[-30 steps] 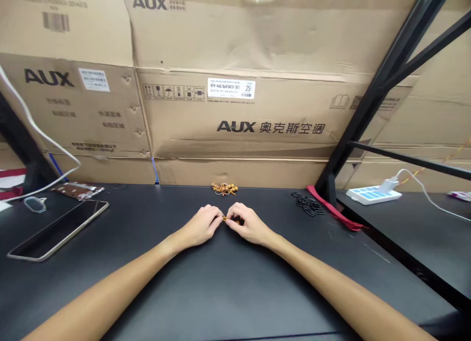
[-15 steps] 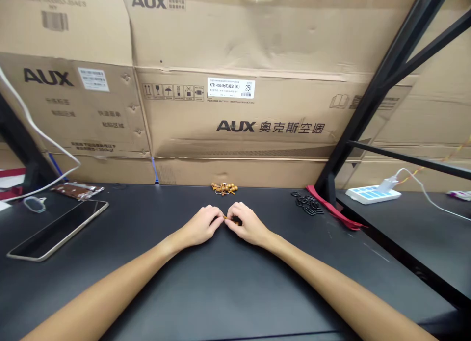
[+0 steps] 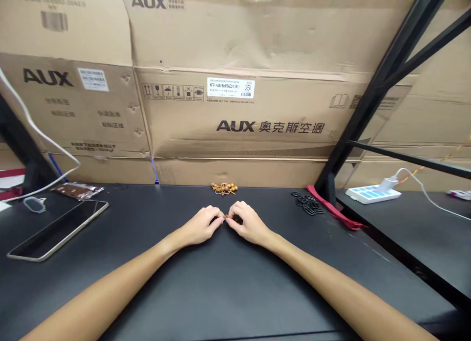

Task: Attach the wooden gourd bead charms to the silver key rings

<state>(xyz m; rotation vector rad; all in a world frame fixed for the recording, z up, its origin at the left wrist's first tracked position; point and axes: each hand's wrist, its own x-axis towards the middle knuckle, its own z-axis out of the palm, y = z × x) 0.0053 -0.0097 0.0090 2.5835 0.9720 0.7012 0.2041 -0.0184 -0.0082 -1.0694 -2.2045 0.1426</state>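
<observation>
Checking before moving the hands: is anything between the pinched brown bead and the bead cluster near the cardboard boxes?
Nothing visible: between the small brown bead, pinched by the left hand and right hand, and the brown bead cluster, only black tabletop shows.

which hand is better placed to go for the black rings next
Probably the right hand: the black rings lie out on its side. The left hand is farther off, and would have to cross over. Both hands are pinching the small brown beaded piece at the centre.
</observation>
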